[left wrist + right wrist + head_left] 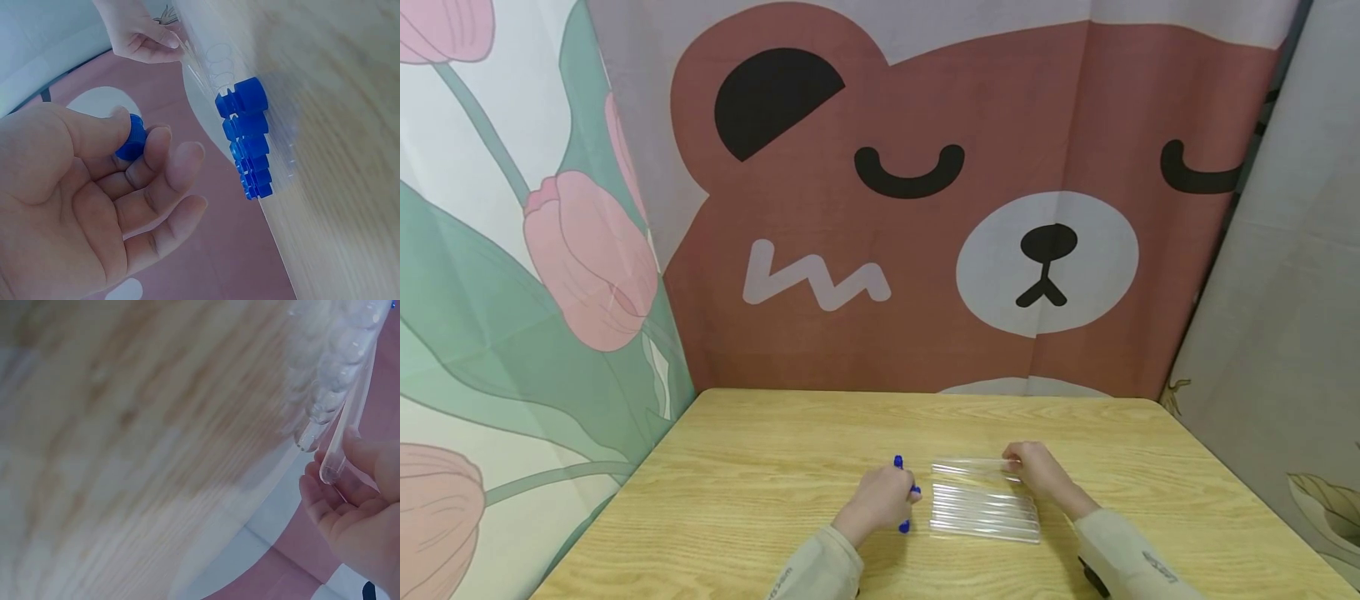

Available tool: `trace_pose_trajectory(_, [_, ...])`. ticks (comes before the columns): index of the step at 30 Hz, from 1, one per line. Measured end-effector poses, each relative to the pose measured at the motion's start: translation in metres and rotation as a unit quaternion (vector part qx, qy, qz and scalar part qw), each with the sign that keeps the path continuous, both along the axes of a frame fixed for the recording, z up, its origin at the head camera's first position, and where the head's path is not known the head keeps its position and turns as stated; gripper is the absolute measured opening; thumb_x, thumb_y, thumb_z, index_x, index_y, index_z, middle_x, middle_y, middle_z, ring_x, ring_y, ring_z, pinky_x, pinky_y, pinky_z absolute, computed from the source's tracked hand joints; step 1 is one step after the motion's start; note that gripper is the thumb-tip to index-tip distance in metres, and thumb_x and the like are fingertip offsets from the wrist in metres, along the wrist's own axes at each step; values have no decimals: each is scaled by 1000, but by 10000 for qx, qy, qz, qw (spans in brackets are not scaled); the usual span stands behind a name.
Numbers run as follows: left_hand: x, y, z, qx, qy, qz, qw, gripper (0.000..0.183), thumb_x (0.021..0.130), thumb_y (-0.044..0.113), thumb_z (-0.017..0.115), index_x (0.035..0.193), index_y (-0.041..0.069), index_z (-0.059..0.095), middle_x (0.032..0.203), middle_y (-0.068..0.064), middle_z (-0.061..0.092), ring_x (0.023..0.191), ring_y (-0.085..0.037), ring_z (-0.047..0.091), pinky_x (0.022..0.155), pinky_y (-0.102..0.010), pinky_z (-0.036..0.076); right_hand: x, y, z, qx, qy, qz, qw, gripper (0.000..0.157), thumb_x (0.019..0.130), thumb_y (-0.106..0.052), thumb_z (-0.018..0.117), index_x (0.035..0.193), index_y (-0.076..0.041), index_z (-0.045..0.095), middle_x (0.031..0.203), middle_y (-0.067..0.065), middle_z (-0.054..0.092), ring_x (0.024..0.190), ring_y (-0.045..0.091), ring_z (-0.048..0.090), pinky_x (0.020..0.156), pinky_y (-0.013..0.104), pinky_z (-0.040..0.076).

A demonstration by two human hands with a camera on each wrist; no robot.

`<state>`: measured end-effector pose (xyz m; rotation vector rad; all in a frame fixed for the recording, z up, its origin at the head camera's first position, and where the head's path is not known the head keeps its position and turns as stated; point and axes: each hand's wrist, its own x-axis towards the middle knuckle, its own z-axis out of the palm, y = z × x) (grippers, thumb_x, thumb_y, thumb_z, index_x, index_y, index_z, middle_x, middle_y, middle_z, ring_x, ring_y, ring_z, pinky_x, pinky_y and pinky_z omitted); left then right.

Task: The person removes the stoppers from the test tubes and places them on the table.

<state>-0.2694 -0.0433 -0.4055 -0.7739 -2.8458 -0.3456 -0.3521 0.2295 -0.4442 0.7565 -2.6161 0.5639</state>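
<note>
Between thumb and index finger, my left hand (pixel 880 497) pinches a blue stopper (pixel 131 142), its other fingers loosely bent. Close by, more blue stoppers (pixel 253 97) stand in a row on the table; the left hand partly hides them in the head view. My right hand (pixel 1036 469) pinches a clear tube (pixel 340 442) near its rounded end. The tube's open end points left, toward the left hand. Several more clear tubes (pixel 985 512) lie side by side on the table, on the near side of the held one.
The wooden table (pixel 737 467) carries all of these things. Behind it hangs a curtain with a bear's face (pixel 925 292). A tulip-printed curtain (pixel 587 267) runs along the left side, and a pale curtain (pixel 1270 333) along the right.
</note>
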Motion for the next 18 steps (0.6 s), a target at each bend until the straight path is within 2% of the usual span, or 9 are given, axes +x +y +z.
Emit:
trace_pose_trajectory(7, [1, 0, -2, 2, 3, -12, 10000, 30, 87, 18, 59, 59, 13, 49, 51, 7, 31, 42, -3, 30, 39, -15, 27, 0, 1, 0, 132, -301, -436, 9985, 10, 72, 2, 69, 81, -1, 68, 78, 6, 63, 73, 21, 58, 62, 33, 49])
trace_pose_trajectory(18, [3, -1, -3, -1, 82, -99, 9999, 29, 87, 18, 59, 60, 12, 50, 51, 7, 32, 40, -2, 32, 38, -13, 26, 3, -1, -1, 429, -38, -234, 9988, 8, 73, 3, 68, 80, 0, 68, 76, 6, 63, 69, 21, 57, 60, 33, 49])
